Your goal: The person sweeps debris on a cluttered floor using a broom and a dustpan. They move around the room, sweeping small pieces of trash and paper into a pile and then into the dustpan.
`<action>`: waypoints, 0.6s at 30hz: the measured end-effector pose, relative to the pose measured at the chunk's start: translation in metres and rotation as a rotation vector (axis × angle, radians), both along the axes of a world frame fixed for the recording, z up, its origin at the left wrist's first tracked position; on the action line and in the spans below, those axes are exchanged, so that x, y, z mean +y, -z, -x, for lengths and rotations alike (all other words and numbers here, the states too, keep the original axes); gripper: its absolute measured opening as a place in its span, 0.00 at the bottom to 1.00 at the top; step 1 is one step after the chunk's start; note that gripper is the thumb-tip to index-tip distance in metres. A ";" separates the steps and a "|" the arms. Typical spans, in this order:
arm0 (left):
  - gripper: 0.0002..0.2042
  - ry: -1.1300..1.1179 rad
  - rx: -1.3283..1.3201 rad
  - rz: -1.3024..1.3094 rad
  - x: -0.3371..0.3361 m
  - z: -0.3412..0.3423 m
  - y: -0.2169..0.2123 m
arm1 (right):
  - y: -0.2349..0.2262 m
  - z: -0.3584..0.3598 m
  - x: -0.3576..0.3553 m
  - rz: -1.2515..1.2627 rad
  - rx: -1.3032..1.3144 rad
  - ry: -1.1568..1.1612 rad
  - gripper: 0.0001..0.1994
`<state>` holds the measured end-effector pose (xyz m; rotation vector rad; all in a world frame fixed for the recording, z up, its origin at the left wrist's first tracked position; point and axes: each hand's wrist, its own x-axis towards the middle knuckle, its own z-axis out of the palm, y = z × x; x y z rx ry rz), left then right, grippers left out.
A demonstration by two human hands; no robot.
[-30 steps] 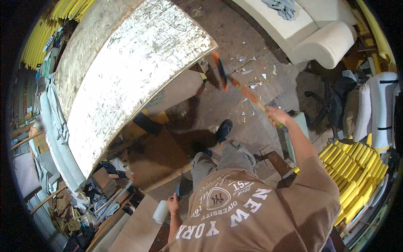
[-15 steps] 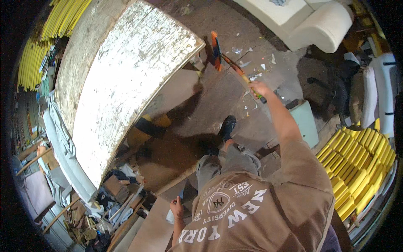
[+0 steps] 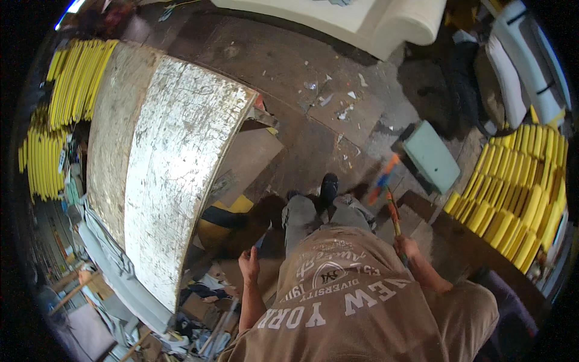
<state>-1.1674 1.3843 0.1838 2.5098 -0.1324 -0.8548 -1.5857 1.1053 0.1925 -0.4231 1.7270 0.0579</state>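
Note:
My right hand [image 3: 406,247] is closed around the handle of a small broom [image 3: 393,214] at my right side. The broom's orange and blue bristles [image 3: 383,179] are smeared by motion, close to a pale green box-like piece [image 3: 431,157]. On the left, my left hand [image 3: 248,265] hangs near my thigh with its fingers curled. A thin, pale bluish piece [image 3: 263,237] shows just beyond its fingertips; what the fingers grip is too small to make out. White scraps [image 3: 345,113] lie scattered on the brown floor [image 3: 283,78] ahead of my feet.
A large worn board table [image 3: 175,145] takes up the left. Stacked yellow pieces [image 3: 512,193] stand at the right, more [image 3: 78,84] at far left. A cream sofa-like frame [image 3: 386,30] is ahead. Mixed clutter [image 3: 205,295] lies at lower left.
My right hand has drawn the broom back from the floor ahead to beside my right leg, and that arm is now bent. My left hand has risen slightly; the view has shifted.

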 end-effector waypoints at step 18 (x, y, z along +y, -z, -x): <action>0.11 1.129 -0.094 0.187 -0.217 -0.183 -0.013 | 0.132 -0.378 -0.111 -0.014 -0.544 0.718 0.02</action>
